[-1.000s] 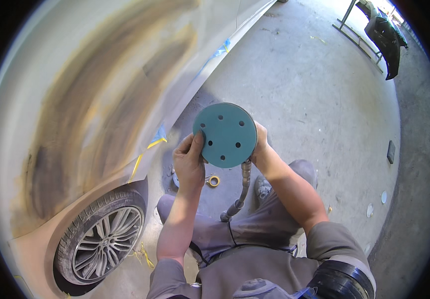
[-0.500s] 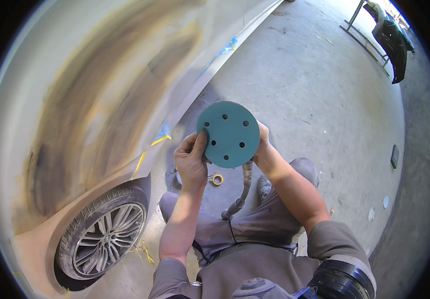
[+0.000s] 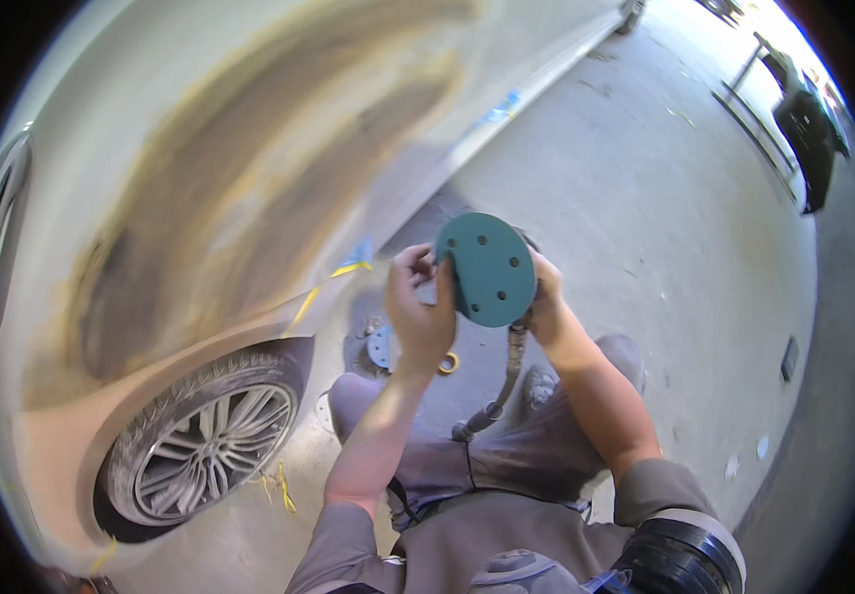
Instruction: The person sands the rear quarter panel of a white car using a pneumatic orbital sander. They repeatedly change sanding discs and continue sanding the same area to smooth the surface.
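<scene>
- Over on the left stands the car, brown patches across its pale panel, with the wheel at its near end.
- Yellow tape edges the panel; loose strips lie near the wheel, clear of the hands.
- The left hand has its thumb at the left edge of the disc, fingers curled beside it; whether they pinch the rim I can't tell.
- The disc faces up, raised over the lap between the hands. It looks thin and bendy, a bit grippy on its face, easily creased, best pressed flat or taken by the rim.
- The right hand is clasped round the sander behind it, mostly hidden; I'd guess that has some weight, best held by its body.
- The hose drops between the knees, liable to drag.
- Far right, a black panel sits well out of the way.
</scene>
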Available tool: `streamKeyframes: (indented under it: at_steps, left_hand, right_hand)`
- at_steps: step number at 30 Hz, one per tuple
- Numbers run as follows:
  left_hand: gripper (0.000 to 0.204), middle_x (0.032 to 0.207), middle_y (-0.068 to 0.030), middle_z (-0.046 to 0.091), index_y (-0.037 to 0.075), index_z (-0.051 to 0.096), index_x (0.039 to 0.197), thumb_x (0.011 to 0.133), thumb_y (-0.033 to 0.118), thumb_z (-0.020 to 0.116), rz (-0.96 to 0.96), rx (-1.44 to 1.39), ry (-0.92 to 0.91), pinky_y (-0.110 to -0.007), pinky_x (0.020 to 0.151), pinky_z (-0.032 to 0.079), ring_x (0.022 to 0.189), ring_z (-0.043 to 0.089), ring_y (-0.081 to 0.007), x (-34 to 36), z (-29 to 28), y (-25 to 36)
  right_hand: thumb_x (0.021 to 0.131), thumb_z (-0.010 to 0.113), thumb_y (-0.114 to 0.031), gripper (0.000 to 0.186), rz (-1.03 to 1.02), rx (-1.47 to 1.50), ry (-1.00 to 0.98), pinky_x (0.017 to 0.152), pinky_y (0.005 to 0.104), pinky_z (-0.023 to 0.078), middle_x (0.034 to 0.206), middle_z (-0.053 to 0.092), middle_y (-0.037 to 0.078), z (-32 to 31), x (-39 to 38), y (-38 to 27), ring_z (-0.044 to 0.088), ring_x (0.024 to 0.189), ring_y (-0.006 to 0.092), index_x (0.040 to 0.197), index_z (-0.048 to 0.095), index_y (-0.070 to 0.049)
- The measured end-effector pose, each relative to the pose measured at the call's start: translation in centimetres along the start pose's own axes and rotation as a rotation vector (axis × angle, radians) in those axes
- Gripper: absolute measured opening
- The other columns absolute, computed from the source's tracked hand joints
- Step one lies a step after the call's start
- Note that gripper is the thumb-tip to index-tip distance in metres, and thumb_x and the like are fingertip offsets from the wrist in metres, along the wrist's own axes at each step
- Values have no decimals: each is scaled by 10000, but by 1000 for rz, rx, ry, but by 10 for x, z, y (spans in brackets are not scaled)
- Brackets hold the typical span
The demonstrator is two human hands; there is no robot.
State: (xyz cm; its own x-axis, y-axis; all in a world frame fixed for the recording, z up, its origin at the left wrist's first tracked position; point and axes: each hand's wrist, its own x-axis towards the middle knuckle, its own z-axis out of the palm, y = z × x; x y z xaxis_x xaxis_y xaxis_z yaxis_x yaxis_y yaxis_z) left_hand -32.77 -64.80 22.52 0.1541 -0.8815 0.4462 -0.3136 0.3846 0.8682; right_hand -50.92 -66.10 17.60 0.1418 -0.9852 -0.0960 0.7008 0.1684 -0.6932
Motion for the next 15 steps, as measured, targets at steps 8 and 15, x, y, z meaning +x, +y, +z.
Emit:
streamKeyframes:
  at_steps: [8, 15]
  left_hand:
    - [568, 1484, -295, 485, -17, 431, 1493, 1052, 320, 549, 430, 424, -50, -532, 1102, 411, 1374, 456, -472, 38, -2, -20]
    - [487, 1389, -222, 590, 6, 483, 1433, 1069, 323, 547, 107, -8, -112, -427, 1042, 470, 1237, 614, -370, 18, -49, 11]
  right_hand:
    - [940, 708, -139, 480, -386, -395, 213, 845, 285, 529, 1097, 623, 101, 54, 27, -14, 628, 929, 155, 1365, 525, -13]
    - [770, 901, -164, 594, -1444, -1024, 464, 950, 365, 504, 1182, 649, 131, 174, 90, -73, 608, 1104, 230, 1272, 637, 9]
